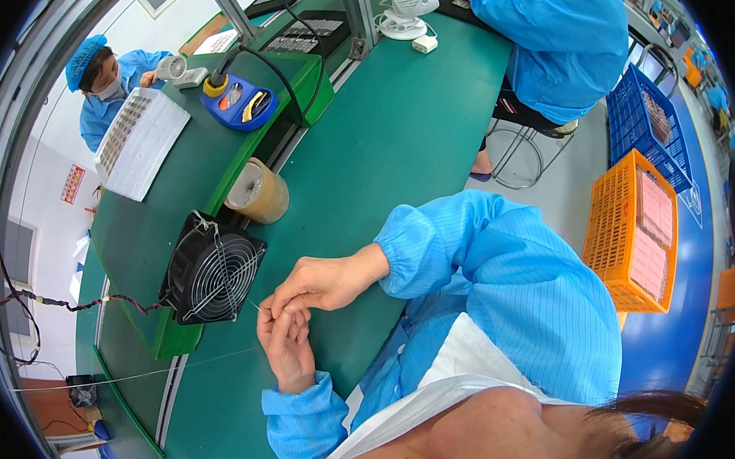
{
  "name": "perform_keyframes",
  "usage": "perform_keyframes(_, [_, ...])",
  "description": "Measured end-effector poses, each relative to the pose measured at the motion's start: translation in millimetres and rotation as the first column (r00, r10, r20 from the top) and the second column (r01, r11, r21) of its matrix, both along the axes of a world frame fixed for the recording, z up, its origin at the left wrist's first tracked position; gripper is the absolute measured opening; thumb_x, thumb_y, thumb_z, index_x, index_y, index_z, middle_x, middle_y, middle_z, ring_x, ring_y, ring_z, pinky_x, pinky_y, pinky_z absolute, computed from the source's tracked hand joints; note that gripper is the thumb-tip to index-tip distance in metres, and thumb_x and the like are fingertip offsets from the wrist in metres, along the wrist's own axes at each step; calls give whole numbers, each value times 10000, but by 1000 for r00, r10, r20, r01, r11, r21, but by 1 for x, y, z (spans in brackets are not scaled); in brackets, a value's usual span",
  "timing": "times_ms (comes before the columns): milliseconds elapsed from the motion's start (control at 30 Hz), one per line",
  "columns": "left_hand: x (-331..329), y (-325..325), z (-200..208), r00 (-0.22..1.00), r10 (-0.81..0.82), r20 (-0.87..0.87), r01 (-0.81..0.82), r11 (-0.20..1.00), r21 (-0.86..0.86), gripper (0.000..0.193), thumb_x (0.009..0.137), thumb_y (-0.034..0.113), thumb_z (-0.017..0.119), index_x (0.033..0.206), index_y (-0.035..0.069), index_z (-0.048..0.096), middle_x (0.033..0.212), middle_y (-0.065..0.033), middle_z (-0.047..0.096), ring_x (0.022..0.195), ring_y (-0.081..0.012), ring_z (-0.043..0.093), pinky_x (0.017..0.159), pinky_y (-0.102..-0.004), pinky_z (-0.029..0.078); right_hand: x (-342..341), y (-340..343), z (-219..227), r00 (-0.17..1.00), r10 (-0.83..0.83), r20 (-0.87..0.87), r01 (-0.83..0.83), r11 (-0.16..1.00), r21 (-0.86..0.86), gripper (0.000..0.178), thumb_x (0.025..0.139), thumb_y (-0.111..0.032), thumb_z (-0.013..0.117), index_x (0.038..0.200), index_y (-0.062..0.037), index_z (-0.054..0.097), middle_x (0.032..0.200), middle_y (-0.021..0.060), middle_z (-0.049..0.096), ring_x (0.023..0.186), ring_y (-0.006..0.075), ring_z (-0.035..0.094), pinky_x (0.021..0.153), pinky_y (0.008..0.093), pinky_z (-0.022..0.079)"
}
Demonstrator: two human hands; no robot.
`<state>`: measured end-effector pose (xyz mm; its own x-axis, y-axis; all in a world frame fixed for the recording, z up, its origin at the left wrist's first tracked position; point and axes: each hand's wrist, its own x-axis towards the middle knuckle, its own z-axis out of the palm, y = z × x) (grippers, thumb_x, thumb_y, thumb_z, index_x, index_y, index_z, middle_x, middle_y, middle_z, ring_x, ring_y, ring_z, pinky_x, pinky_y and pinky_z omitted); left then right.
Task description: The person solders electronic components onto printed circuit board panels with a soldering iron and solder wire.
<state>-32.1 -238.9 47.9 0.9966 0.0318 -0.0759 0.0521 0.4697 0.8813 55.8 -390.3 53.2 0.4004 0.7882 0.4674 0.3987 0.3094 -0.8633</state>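
Note:
My two hands meet over the green workbench (380, 146), in front of a black fan with a round wire guard (220, 275). My left hand (287, 343) is closed, thumb and fingers pinched together. A thin pale wire (142, 376) stretches from the far left edge to this hand. My right hand (325, 283) lies just above it, fingertips pressed together against the left ones. A short fine end sticks out past the right fingertips toward the fan. How the wire runs between the fingers is hidden.
Beyond the fan stand a roll in a tan holder (259, 194) and a blue soldering-iron stand (240, 103) on a raised green shelf. A white fan (406, 7) is farther back. Co-workers in blue sit opposite and ahead. An orange crate (608, 225) stands at right.

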Motion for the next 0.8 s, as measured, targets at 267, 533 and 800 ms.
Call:
perform_keyframes(267, [1,3,-2,999,-43,26,44,998,-54,194,872,115,568,1017,-6,522,787,-31,516,603,-54,408,498,-167,315,-2,1,1,1000,-2,11,2,999,32,191,898,25,477,1044,22,600,841,140,657,714,224,665,640,324,538])
perform_keyframes(533, [-1,1,1,1000,-24,7,24,999,-47,176,870,88,573,1021,21,512,808,-10,511,584,-32,392,472,-154,304,-3,0,-4,994,-90,68,89,996,23,140,848,-30,591,977,19,615,837,134,659,717,236,659,638,333,540])
perform_keyframes(800, [-3,-2,-4,996,-50,77,36,984,174,179,875,131,624,982,54,503,803,9,510,568,-2,373,466,-140,273,0,-2,2,996,-27,-88,19,995,-94,218,850,-208,674,801,-6,608,628,64,632,544,137,628,481,257,476])
